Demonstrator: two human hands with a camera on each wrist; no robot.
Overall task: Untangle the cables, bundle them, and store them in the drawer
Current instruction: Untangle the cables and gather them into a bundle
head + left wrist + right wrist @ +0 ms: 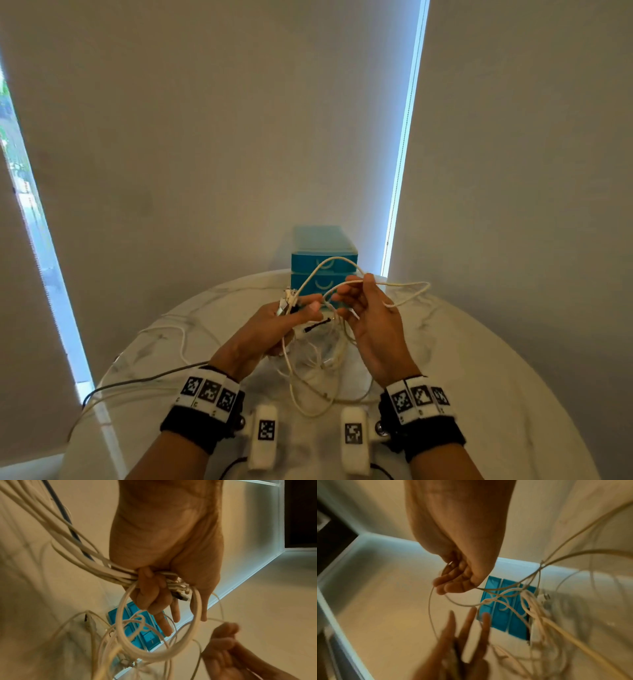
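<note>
A tangle of white cables [318,363] hangs between my hands above the round marble table [479,359]. My left hand [308,308] grips a bunch of cable ends and plugs [173,585] between thumb and curled fingers, while its other fingers point out straight. My right hand [356,284] pinches one thin white cable [430,609] and holds its loop [407,291] up to the right. The blue drawer unit [323,260] stands behind the hands at the table's far edge, its drawers closed. It also shows in the wrist views [147,635] [503,615].
A dark grey cable [137,380] and white cables [171,332] trail over the table's left side and off its edge. A short black plug [318,324] sticks out of the tangle. Closed blinds [222,137] hang behind the table.
</note>
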